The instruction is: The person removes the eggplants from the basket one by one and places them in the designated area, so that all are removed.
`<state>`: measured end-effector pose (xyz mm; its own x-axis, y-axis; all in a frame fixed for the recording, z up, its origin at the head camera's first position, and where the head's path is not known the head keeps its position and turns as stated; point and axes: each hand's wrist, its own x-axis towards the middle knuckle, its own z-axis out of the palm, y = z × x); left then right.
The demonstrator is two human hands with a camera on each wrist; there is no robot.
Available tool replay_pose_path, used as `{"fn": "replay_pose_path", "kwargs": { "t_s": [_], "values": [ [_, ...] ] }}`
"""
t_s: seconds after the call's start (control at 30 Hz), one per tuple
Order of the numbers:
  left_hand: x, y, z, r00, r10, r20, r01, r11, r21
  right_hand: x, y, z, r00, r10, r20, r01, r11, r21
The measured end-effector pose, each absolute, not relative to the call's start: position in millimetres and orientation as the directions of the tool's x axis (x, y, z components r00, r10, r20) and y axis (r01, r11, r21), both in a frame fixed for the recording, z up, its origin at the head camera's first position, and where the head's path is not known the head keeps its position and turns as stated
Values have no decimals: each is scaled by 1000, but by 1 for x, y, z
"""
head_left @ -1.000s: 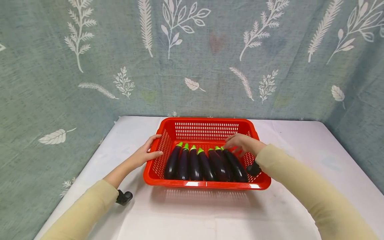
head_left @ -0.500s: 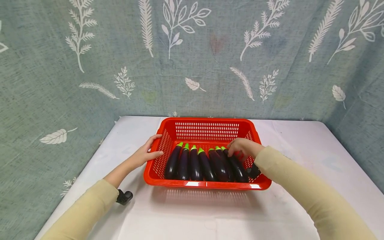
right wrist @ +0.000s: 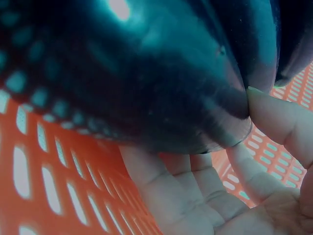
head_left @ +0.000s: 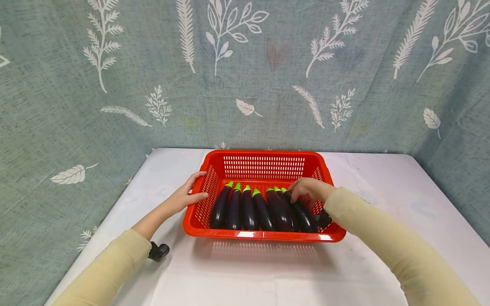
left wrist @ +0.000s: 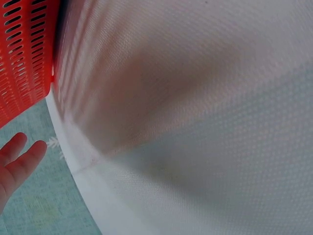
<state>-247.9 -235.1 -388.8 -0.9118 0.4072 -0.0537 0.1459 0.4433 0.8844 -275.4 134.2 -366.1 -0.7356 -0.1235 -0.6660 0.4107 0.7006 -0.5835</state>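
A red plastic basket (head_left: 260, 235) with slotted walls holds a row of dark purple eggplants (head_left: 249, 212), their green stem ends pointing away from me. My left hand (head_left: 181, 197) rests on the basket's left rim, thumb and fingers spread. Two straight fingers (left wrist: 24, 164) of it show below the basket wall (left wrist: 24, 63) in the left wrist view. Inside the basket, my right hand (head_left: 311, 190) holds the rightmost eggplant (head_left: 305, 216) near its stem end. Close up in the right wrist view, thumb and fingers (right wrist: 293, 125) lie on opposite sides of this glossy eggplant (right wrist: 161, 93).
A white cloth covers the table (head_left: 229, 276) under the basket. Grey-green curtain fabric (head_left: 245, 93) with white leaf prints hangs behind and along the sides. Dark wrist-worn devices show at the left wrist (head_left: 158, 251) and beneath the right sleeve (head_left: 323, 218).
My right hand has lowered from above the right end of the row onto the rightmost eggplant, its fingers closing around it. The left hand and the basket stay in place.
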Motion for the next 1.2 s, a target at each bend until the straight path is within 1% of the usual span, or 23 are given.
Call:
{"fn": "replay_pose_path", "kwargs": {
  "t_s": [0.4, 0.83, 1.0, 1.2],
  "values": [
    [-249, -235, -389, -913, 404, -55, 145, 448, 882, -279, 140, -361, -765, -179, -618, 380, 650, -658],
    [-248, -233, -388, -913, 405, -56, 146, 450, 881, -285, 150, -341, -773, -241, -586, 366, 585, -724],
    [-247, -234, -388, -913, 404, -51, 149, 448, 882, -284, 155, -331, -795, -273, -542, 353, 519, -779],
    [-247, -234, -388, -913, 404, -65, 137, 452, 882, -280, 164, -321, -823, -313, -474, 303, 464, -832]
  ]
}}
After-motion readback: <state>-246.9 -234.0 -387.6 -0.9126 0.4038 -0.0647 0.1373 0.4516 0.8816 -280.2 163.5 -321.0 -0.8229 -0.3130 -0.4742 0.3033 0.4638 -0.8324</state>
